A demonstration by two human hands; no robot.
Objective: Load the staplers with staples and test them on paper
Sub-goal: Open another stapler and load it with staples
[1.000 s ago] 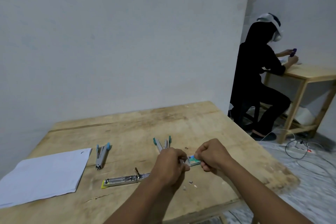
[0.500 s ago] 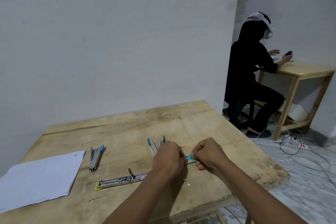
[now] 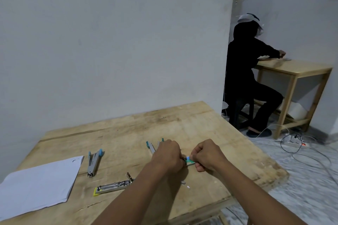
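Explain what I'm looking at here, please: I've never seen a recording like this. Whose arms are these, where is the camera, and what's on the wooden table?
There is no machine here. A person wears one wide-angle camera on the head, so you look forward and down along their own bare arms.

The left hand and right hand meet over the light wooden table. Between them they pinch a small green and white box, probably staples; each hand's grip is closed on it.

On the table lie a stack of white paper at the left, a closed grey stapler with blue tips, an opened metal stapler with a yellow end, and another grey stapler with teal tips, partly hidden behind the left hand.

A second person in dark clothes sits at another table in the background.
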